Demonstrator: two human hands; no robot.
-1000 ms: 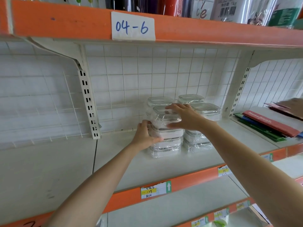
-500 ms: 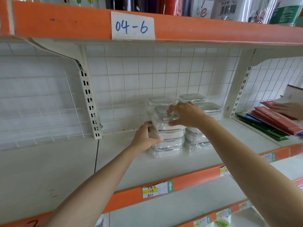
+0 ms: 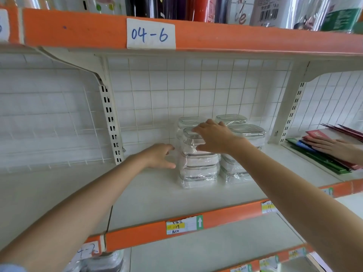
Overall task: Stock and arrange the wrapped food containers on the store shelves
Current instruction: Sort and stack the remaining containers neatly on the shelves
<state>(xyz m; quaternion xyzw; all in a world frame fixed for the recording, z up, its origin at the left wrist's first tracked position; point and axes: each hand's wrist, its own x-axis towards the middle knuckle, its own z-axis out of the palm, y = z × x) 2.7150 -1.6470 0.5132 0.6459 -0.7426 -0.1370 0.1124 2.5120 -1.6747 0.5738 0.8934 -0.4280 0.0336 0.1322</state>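
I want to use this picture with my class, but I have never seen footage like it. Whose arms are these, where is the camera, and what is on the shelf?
No machine here: a person wears a camera on the head, so you look forward and down along their own arms. The right hand rests on top of the front stack of wrapped food containers, thumb at its side; whether it has a real grip is unclear. The left hand is open beside the stack, just apart from it. More wrapped stacks stand behind and alongside, on the white shelf. At the far right, someone else's hand lies on notebooks.
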